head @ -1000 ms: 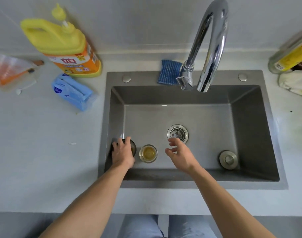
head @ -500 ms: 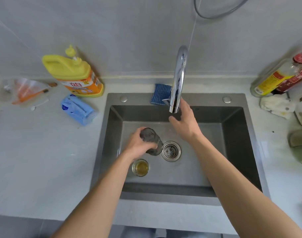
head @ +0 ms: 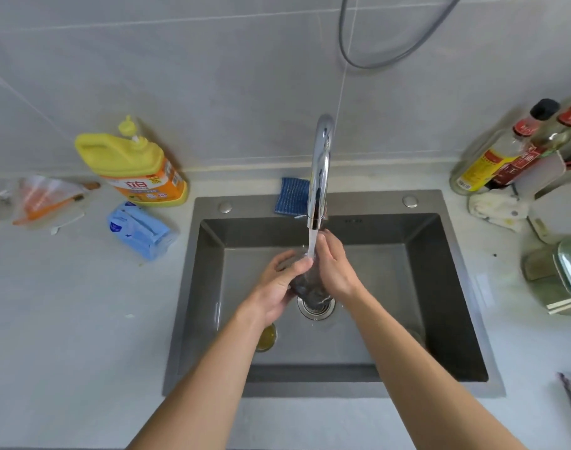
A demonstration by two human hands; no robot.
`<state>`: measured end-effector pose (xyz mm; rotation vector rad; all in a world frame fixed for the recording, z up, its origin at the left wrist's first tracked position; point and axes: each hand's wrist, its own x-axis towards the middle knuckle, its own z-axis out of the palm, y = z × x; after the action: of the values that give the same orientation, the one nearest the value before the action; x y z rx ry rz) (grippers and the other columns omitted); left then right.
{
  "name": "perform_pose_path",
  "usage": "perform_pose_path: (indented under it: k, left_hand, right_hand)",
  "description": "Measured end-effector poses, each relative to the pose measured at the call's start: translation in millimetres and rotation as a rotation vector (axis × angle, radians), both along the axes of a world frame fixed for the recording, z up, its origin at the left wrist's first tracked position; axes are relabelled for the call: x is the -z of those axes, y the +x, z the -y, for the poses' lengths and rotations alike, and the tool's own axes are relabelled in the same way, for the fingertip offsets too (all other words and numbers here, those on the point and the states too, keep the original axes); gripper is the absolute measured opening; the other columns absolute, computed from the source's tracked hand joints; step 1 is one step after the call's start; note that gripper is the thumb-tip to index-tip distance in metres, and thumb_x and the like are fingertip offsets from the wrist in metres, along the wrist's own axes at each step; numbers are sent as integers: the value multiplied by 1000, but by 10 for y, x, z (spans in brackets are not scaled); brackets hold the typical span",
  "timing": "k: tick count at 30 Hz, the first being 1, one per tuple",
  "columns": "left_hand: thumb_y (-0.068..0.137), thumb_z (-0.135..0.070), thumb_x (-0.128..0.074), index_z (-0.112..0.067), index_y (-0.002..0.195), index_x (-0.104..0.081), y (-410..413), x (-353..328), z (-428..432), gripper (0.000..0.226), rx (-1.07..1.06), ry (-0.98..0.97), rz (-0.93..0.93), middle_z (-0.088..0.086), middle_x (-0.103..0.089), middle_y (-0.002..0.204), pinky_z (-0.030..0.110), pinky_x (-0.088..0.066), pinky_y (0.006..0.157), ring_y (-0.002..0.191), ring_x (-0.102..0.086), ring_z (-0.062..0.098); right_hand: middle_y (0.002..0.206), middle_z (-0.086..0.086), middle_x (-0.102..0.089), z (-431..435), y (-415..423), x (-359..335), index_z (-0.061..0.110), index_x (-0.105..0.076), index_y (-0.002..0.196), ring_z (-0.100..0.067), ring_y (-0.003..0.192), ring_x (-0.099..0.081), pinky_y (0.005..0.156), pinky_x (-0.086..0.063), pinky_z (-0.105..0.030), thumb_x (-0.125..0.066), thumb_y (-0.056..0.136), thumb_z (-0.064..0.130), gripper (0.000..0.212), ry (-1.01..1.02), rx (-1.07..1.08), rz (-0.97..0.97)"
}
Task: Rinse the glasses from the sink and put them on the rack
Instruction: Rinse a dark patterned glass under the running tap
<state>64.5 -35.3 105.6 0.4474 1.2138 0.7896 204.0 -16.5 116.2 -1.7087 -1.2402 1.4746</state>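
One glass [head: 307,285] held by left hand [head: 273,295] and right hand [head: 337,271] (tap [head: 320,170] running).

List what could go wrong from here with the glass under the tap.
1. The wet dark glass, held by the left hand and right hand under the water stream, could slip and hit the sink.
2. The small glass of yellow liquid stands partly hidden under the left forearm, which might knock it over.
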Motion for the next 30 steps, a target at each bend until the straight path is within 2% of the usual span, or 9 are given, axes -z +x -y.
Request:
perform_pose_path:
  k: [4,8,12,16,19,21,25,28,30]
  left_hand:
    - [85,-62,-72,-15,118,-76,167,-23,-3,58,-47,-62,-2,10,-78,118,34,-59,87,104,-76,18]
    - [63,-84,-73,-19,111,-81,277,-82,5,81,-75,-41,-34,8,-80,114,36,-57,84,107,-76,23]
    - [84,-60,-75,-13,111,-79,283,-184,14,54,58,28,-55,16,-79,112,45,-61,90,104,-77,33]
    - [91,-32,-76,-19,95,-82,131,-243,-134,15,200,113,-5,13,-80,102,36,-64,74,93,-77,30]
    - [78,-67,-74,-22,86,-80,116,-264,-253,46,154,73,-73,6,-80,98,27,-57,61,84,-74,24]
    - [86,-77,-57,-20,94,-82,123,-244,-274,62,56,-31,-19,9,-80,105,29,-57,65,87,-76,23]
    - [103,-58,-46,-12,108,-78,190,-225,-171,56,-58,-159,132,13,-79,108,37,-58,77,87,-76,24]
    - [103,-42,-55,-12,104,-76,293,-273,-77,37,-95,-153,132,8,-79,92,30,-58,66,71,-73,17]
    - [100,-41,-61,-10,105,-75,277,-254,-132,35,-176,-178,129,14,-79,95,32,-61,62,76,-76,23]
  right_hand:
    - [150,-2,-54,271,-175,3,26,-35,154,-16,138,-51,118,-40,-44,-33,93,80,81,-59,75,-86]
    - [130,-3,-68,233,-171,-30,36,-52,138,-12,116,-66,106,-51,-51,-49,85,84,72,22,132,-120]
    - [104,-2,-79,27,-37,-167,31,-78,98,-22,103,-73,100,-55,-52,-30,96,79,68,-89,386,-253]
    - [112,-4,-72,12,-156,-194,19,-66,118,-26,112,-67,105,-51,-50,-26,104,66,63,-118,428,-178]
    - [126,-7,-60,147,-257,-145,30,-48,124,-23,118,-64,104,-52,-48,-41,102,60,38,1,339,-219]
    - [132,-12,-58,198,-263,-72,37,-46,121,-24,116,-67,97,-59,-49,-65,88,62,46,57,233,-245]
    - [100,-8,-69,66,-173,-89,20,-57,103,-22,88,-73,82,-64,-44,-83,82,43,41,52,409,-204]
    - [69,0,-62,17,-193,-136,20,-51,73,-17,65,-58,68,-55,-38,-76,86,47,39,25,657,-120]
    - [63,6,-63,81,-179,-113,18,-58,64,-13,64,-58,64,-49,-30,-71,92,47,42,82,497,-41]
